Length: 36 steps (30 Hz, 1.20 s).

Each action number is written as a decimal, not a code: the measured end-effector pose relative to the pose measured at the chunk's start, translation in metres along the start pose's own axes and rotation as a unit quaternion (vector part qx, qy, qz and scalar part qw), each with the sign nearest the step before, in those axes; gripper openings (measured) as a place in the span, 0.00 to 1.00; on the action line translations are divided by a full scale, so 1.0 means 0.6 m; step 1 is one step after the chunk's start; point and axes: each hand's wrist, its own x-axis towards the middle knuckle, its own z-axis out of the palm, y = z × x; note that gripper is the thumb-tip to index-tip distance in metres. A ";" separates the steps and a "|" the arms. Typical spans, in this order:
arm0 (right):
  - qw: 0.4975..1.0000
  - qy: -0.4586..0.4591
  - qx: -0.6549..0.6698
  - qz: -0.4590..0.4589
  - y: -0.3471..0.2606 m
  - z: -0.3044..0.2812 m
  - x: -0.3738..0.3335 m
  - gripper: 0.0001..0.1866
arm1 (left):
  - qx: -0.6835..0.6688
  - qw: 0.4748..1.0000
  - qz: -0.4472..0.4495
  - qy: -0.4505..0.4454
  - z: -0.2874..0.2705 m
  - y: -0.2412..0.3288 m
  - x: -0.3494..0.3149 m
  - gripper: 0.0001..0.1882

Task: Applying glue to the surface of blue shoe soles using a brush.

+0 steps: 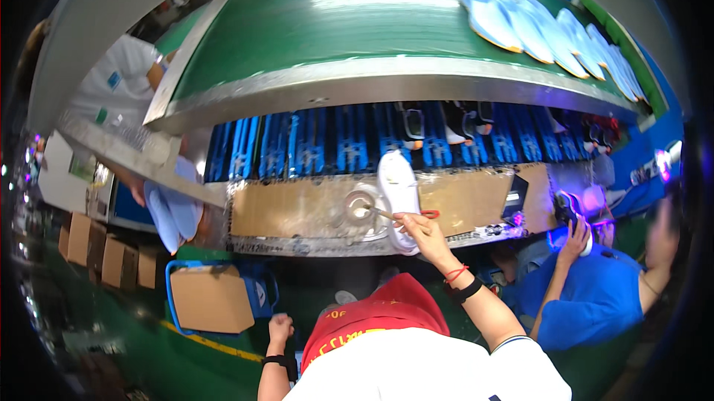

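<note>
We note the right hand (418, 227) closed on a brush (381, 213), its tip in a glue pot (360, 206) on the cardboard-covered surface (297, 207). A white shoe (397, 187) lies just beside the pot, touching the hand. Left hand (280, 325) hangs low, well apart, fisted; we cannot tell if it holds anything. Judged step: loading the brush. Next move calls for carrying the wet tip to the shoe without drips, and steadying the shoe
</note>
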 end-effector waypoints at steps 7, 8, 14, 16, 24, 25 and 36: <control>0.994 0.024 -0.104 0.035 0.045 0.067 0.037 0.18 | 0.027 0.991 -0.128 -0.001 -0.110 -0.249 -0.085 0.03; 0.992 0.032 -0.121 0.030 0.048 0.070 0.040 0.18 | -0.079 0.988 -0.126 0.029 -0.115 -0.267 -0.082 0.08; 0.985 0.063 -0.162 0.014 0.029 0.095 0.043 0.17 | -0.164 0.980 -0.111 0.018 -0.098 -0.238 -0.039 0.14; 0.982 0.066 -0.177 0.020 0.033 0.099 0.044 0.17 | -0.164 0.982 -0.096 -0.002 -0.094 -0.210 -0.024 0.15; 0.978 0.085 -0.187 0.038 0.042 0.115 0.040 0.17 | -0.111 0.993 -0.008 -0.025 -0.098 -0.142 0.016 0.16; 0.975 0.091 -0.194 0.051 0.040 0.117 0.040 0.17 | -0.104 0.994 -0.003 -0.026 -0.101 -0.146 0.020 0.16; 0.981 0.120 -0.134 0.071 0.056 0.128 0.032 0.19 | -0.121 0.986 -0.093 -0.061 -0.105 -0.214 0.051 0.15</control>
